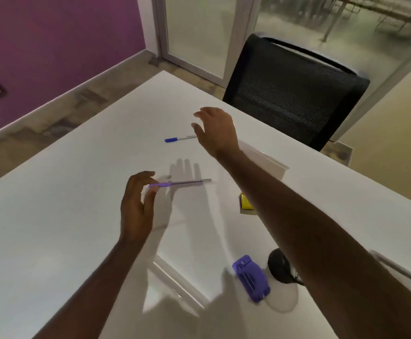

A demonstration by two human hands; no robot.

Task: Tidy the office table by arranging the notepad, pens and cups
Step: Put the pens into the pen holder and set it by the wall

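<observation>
My left hand (137, 206) pinches the cap end of a purple pen (182, 183), which points right just above the white table (65, 216). Over the far middle of the table my right hand (215, 129) hovers with fingers spread and nothing in it. Just left of and below those fingers lies a white pen with a blue cap (180, 138), flat on the table. Partly hidden behind my right forearm is a white notepad-like block (268, 162). No cup can be clearly made out.
A yellow sticky-note pad (245, 201) lies beside my right forearm. A purple stapler (250, 277) and a black round object (280, 267) sit near the front. A black mesh chair (294, 91) stands behind the table's far edge. Purple wall and glass door are beyond.
</observation>
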